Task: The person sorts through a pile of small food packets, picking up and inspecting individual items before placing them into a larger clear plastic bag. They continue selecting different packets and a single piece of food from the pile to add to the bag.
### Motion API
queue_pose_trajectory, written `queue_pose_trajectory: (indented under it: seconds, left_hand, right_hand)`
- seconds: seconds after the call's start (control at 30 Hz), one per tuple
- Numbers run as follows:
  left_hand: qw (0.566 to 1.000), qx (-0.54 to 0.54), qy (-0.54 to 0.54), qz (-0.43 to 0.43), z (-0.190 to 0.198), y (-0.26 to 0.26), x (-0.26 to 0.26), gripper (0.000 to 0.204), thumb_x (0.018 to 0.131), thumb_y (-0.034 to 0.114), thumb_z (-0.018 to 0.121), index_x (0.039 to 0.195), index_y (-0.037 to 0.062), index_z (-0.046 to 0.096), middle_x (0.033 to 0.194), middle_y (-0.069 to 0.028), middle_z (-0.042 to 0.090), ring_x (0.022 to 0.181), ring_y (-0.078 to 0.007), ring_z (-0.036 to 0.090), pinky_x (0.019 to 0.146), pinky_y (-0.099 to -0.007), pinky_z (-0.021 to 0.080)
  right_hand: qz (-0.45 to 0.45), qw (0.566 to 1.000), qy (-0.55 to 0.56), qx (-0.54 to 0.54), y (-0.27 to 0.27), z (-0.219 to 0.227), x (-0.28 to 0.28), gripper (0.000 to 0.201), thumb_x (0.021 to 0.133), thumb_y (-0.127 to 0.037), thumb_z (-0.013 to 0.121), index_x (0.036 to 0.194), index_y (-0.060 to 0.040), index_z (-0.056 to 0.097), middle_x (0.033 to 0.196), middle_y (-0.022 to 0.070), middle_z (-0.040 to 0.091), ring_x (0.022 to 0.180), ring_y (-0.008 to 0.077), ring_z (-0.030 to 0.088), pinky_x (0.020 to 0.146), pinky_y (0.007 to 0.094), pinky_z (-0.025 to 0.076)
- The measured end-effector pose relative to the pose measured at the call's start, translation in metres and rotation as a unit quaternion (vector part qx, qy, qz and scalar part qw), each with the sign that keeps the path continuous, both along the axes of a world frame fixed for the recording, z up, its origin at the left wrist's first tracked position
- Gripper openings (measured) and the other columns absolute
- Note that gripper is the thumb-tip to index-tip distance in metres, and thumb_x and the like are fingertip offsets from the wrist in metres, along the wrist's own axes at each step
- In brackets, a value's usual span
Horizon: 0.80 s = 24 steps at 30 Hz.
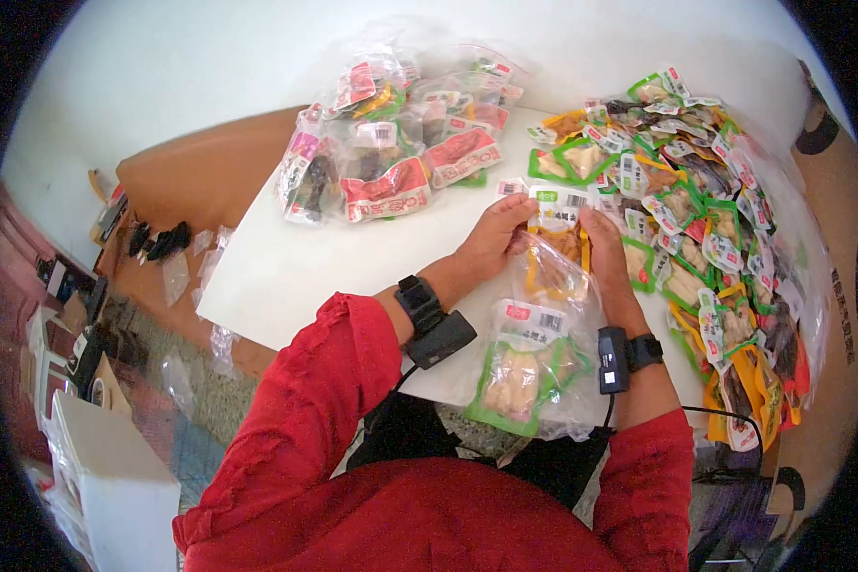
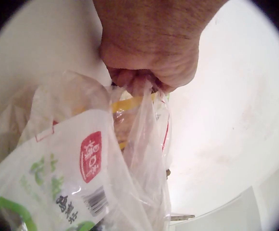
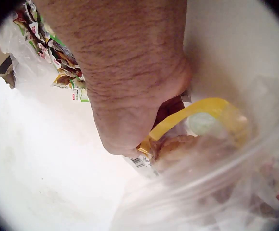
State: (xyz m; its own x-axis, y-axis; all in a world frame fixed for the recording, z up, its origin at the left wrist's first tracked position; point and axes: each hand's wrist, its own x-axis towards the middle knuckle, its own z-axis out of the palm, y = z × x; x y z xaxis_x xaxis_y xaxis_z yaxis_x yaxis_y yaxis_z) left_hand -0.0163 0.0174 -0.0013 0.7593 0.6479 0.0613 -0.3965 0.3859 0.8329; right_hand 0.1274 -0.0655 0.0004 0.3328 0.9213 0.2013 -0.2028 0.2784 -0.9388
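Note:
Both hands hold a yellow-edged food packet [image 1: 560, 224] by its sides at the mouth of a clear plastic bag [image 1: 582, 286]. The left hand [image 1: 498, 234] pinches the packet's left edge together with the bag's rim; in the left wrist view the left hand [image 2: 149, 53] has its fingers curled on the film. On the packet's right edge is the right hand [image 1: 605, 250]; the right wrist view shows the right hand [image 3: 130, 91] against the yellow edge [image 3: 178, 115]. Lower in the bag lies a green-edged packet [image 1: 510, 381] with pale contents.
A large heap of loose packets [image 1: 682, 205] covers the right side of the white table [image 1: 257, 276]. Filled clear bags with red-and-white packets [image 1: 386, 191] stand at the back left. A brown board [image 1: 200, 172] and a white box [image 1: 114, 477] are at the left.

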Motion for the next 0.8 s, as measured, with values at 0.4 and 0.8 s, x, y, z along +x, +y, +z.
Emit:
queue_pose_trajectory:
  seconds: [0.4, 0.8]
  left_hand:
    - [1.0, 0.006, 0.007, -0.007, -0.004, 0.002, 0.001, 0.013, 0.083, 0.024, 0.049, 0.082, 0.0104, 0.05, 0.063, 0.0042, 0.046, 0.044, -0.0012, 0.037, 0.033, -0.0147, 0.025]
    - [0.999, -0.019, -0.036, -0.004, -0.004, 0.002, -0.001, 0.01, 0.083, 0.019, 0.05, 0.086, 0.0094, 0.052, 0.071, 0.0031, 0.053, 0.046, -0.002, 0.042, 0.033, -0.0146, 0.029]
  right_hand:
    - [-0.015, 0.998, -0.053, -0.014, -0.003, 0.002, 0.0, 0.026, 0.085, -0.025, 0.045, 0.085, -0.0004, 0.052, 0.081, 0.0035, 0.053, 0.076, 0.0105, 0.051, 0.071, 0.0237, 0.041]
    - [0.029, 0.999, 0.036, -0.013, -0.006, 0.01, -0.004, 0.023, 0.084, -0.021, 0.049, 0.092, 0.0003, 0.052, 0.087, 0.0063, 0.056, 0.079, 0.0123, 0.055, 0.072, 0.0244, 0.045]
